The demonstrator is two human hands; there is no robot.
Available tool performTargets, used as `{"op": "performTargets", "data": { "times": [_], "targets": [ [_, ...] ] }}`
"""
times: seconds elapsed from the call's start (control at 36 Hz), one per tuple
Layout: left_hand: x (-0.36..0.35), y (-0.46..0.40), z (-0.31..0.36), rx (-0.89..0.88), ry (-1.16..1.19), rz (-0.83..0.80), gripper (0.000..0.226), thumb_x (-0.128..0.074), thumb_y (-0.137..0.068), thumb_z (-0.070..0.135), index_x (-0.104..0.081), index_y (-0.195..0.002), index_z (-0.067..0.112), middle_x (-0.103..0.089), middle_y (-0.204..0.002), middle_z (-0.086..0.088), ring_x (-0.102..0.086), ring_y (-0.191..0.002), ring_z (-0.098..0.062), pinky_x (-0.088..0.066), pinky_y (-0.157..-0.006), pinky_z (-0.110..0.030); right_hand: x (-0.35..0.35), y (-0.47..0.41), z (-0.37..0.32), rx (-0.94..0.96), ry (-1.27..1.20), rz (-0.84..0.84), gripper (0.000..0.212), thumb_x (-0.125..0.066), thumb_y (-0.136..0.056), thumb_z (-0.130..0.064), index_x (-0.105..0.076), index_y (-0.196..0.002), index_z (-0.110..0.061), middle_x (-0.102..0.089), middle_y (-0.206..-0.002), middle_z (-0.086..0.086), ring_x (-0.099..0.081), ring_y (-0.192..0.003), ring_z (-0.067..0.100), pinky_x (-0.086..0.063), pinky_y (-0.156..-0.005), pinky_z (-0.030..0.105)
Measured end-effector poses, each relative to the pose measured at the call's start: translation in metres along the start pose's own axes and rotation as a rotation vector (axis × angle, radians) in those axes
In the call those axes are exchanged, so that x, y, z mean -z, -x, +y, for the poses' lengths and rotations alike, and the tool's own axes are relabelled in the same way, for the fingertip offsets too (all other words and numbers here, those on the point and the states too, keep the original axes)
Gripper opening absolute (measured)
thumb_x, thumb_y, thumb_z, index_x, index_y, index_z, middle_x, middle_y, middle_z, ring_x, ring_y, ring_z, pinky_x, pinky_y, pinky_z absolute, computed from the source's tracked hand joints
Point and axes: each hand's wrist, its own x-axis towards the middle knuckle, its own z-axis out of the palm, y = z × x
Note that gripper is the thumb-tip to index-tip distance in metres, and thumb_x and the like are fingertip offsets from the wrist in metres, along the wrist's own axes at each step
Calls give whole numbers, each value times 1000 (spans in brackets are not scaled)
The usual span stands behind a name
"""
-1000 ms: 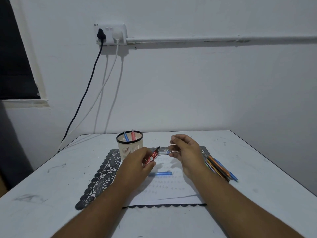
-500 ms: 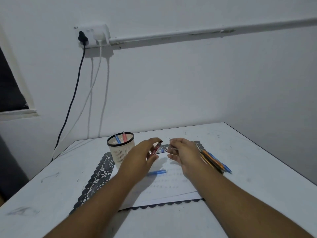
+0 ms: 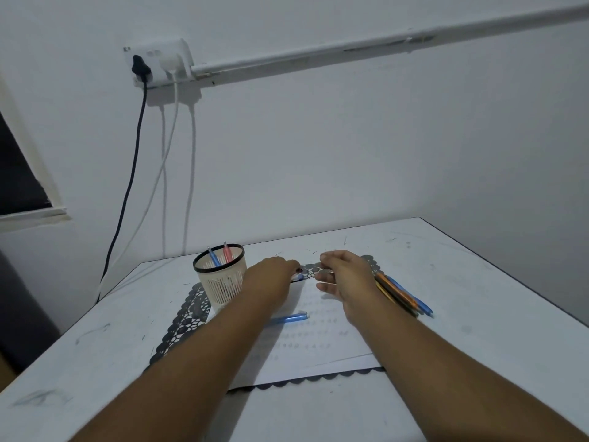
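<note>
Hands closed in vs 1 s ago. Left hand [image 3: 271, 279] rolled over the red pen [image 3: 299, 269] and grips it above the mat's [image 3: 181, 327] far edge. Right hand [image 3: 347, 279]: fingertips together, can't tell on what. Line parts up coaxially, push slow. Pen cup [image 3: 220, 282] holds 2 pens: blue [image 3: 213, 257], pink [image 3: 227, 252].
</note>
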Motion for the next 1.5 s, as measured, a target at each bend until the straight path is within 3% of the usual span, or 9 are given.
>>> {"op": "performTargets", "data": {
  "times": [0.22,0.36,0.5,0.69,0.83,1.0,1.14,1.33,1.5],
  "targets": [
    [-6,-11,5,53,-202,-41,36,-53,-96,9,-64,-126,25,-61,-116,-3,-56,-114,-26,-42,-75,-36,0,-3,3,2,26,-25,9,-69,-97,-9,-72,-105,-7,-73,-90,14,-68,-65,20,-60,-63,34],
    [-6,-11,1,42,-152,-56,38,-56,-96,9,-58,-132,22,-52,-126,-6,-51,-121,-26,-44,-79,-38,0,1,0,29,99,-13,8,-67,-100,-14,-71,-107,-11,-77,-85,7,-72,-65,21,-50,-48,28],
    [3,1,3,-57,12,97,43,-54,-94,4,-60,-131,26,-56,-122,0,-56,-112,-22,-54,-81,-40,-4,4,-1,47,173,-11,9,-62,-102,-17,-69,-107,-14,-78,-84,5,-73,-62,21,-41,-44,26],
    [21,43,-20,-193,183,83,19,-53,-102,36,-69,-112,34,-61,-101,14,-57,-91,-8,-53,-77,-34,-5,5,0,46,146,-27,11,-64,-101,-12,-69,-109,-7,-77,-81,6,-73,-66,24,-57,-53,31],
    [9,70,-37,-262,116,69,31,-47,-97,53,-66,-116,37,-62,-110,19,-57,-100,-3,-51,-76,-30,-5,7,2,28,164,-36,8,-67,-101,-14,-71,-107,-11,-78,-92,8,-77,-77,26,-62,-61,34],
    [-2,82,-39,-275,189,91,28,-51,-93,45,-68,-113,36,-63,-105,18,-54,-96,-1,-51,-76,-27,-9,11,1,32,174,-26,10,-67,-99,-5,-73,-106,-9,-78,-96,13,-77,-80,29,-64,-68,39],
    [-4,86,-42,-253,212,90,25,-51,-91,45,-66,-108,36,-60,-100,17,-54,-92,-3,-53,-75,-31,-12,16,1,52,167,-27,11,-67,-98,-3,-72,-107,-8,-78,-97,17,-75,-75,27,-63,-62,34],
    [-12,87,-45,-225,236,120,14,-55,-97,34,-67,-105,34,-64,-100,17,-56,-93,-4,-53,-77,-32,-14,19,0,77,241,-24,8,-65,-101,-10,-69,-108,-10,-78,-93,14,-72,-69,26,-58,-56,35],
    [-11,88,-46,-105,340,216,10,-54,-96,30,-64,-95,32,-61,-87,16,-54,-79,-6,-46,-67,-27,-21,21,-2,135,324,-12,7,-61,-104,-14,-66,-108,-13,-78,-84,10,-72,-65,28,-57,-53,36]
  ]
}}
